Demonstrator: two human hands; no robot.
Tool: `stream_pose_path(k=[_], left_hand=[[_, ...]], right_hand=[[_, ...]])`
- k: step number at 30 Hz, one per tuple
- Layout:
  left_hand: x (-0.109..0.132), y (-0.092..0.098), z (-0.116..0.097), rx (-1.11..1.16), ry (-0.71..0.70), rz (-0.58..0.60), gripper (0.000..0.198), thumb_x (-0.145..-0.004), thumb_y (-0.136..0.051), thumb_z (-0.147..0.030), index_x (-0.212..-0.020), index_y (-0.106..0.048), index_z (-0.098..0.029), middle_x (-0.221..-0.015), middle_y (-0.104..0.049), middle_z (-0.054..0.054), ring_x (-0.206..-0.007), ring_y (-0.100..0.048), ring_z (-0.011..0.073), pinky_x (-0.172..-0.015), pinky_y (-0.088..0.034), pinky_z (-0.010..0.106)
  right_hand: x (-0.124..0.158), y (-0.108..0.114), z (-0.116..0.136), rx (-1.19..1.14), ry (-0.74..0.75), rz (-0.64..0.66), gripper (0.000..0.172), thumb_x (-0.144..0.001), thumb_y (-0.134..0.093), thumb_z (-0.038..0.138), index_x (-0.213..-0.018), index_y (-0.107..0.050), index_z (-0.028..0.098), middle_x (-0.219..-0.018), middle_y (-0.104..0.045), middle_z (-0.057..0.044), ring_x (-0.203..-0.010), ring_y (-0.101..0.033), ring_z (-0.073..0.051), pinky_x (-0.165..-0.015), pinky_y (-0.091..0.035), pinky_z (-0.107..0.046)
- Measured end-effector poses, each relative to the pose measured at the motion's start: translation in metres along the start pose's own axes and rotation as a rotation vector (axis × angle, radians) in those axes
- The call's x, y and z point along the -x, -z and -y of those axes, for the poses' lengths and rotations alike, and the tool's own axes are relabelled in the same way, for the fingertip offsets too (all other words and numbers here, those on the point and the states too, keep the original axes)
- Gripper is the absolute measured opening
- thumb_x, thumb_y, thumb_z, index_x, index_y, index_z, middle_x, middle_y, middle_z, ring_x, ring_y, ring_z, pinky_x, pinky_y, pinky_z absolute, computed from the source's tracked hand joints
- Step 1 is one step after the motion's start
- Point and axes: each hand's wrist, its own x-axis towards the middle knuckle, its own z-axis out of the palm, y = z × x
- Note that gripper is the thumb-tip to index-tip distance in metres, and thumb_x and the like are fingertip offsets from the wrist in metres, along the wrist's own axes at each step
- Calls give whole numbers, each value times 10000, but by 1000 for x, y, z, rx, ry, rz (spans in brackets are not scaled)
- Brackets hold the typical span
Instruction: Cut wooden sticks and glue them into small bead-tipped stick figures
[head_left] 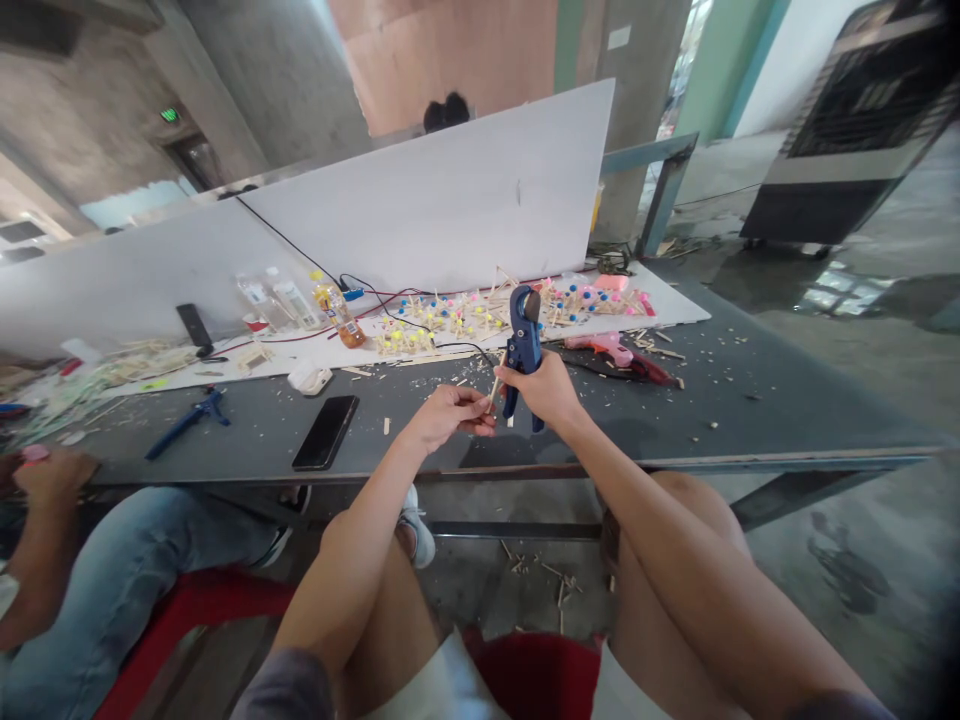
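My right hand (553, 388) is wrapped round the handles of a blue pipe cutter (523, 345), held upright with its dark blade end pointing up. My left hand (450, 412) pinches a thin wooden stick (495, 384) beside the cutter. The stick stands slanted, and its upper part meets the thumb and fingertips of my right hand. Both hands are above the front of the dark table (720, 400). Behind the cutter lie many small stick pieces with coloured balls (465, 315) on a white board.
A phone (325, 432), a white case (309, 380) and a blue glue gun (191, 420) lie to the left. A bottle (341, 315) stands behind them. Pink-handled and red tools (615, 352) lie to the right. A white panel (450, 210) rises behind. A co-worker's hand (56, 472) is at far left.
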Motion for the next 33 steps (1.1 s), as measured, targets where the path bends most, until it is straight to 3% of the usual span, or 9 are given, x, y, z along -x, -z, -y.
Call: stream_pose_path(k=[18,23,28,33], left_hand=[[0,0,-2,-72,-43,50,457,-671,-847,-458,-821,-687,-57,-713,-715,85,-624,-714,166,-624,-586,242],[0,5,-5,-56,-79,-5,455,-677,-844,-457,-846,-686,-64,-726,-725,87,-626,-716,161,-646,-597,249],[2,9,-10,-100,-179,-63,437,-719,-812,-467,-861,-693,-71,-729,-730,86,-631,-722,168,-644,-601,249],[9,6,-16,-161,-213,-88,420,-734,-795,-472,-866,-697,-85,-702,-721,72,-618,-722,178,-641,-607,271]], right_hand=[[-1,1,-1,36,1,18,208,-719,-717,342,-788,-622,170,-646,-667,-23,-558,-658,-179,-547,-528,-267],[4,7,1,81,-37,-5,253,-790,-656,400,-870,-651,160,-785,-715,-66,-619,-694,-192,-570,-533,-276],[21,21,4,326,-149,96,275,-790,-653,403,-924,-675,164,-750,-719,-63,-602,-690,-200,-572,-505,-285],[39,23,10,615,-151,205,276,-797,-645,431,-922,-680,187,-741,-716,-65,-683,-687,-226,-603,-462,-293]])
